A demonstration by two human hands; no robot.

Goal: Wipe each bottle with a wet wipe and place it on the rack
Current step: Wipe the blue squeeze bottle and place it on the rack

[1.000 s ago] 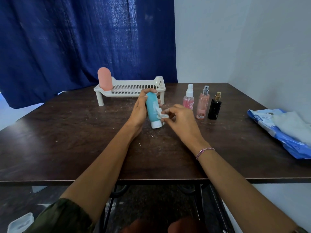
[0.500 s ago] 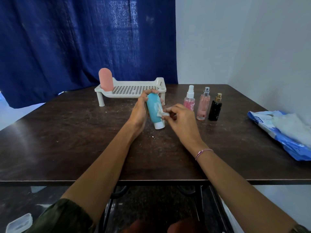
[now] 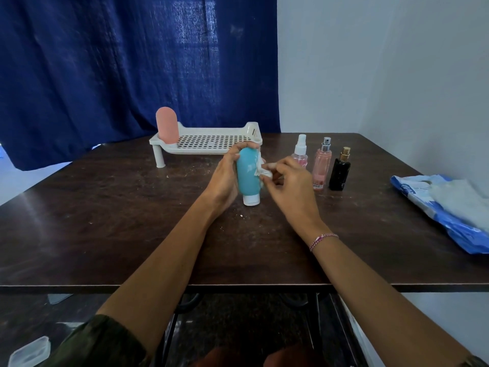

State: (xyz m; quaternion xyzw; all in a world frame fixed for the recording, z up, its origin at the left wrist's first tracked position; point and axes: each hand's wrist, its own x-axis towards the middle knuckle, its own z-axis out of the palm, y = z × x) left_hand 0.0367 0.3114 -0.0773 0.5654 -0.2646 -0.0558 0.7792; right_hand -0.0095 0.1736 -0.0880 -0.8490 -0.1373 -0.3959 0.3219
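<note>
Left hand wraps teal squeeze bottle, fingers curled over rounded top. Right hand pinches crumpled wet wipe against bottle's right flank. Bottle near upright, long axis vertical, white cap down at mid-table. Rack lies just behind bottle, nearer left hand. Body smooth, matte teal.

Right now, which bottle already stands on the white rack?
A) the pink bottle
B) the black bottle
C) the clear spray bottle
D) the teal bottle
A: the pink bottle stands at the left end of the rack; the left hand holds the teal bottle, and the right hand pinches a wipe against it.
</note>
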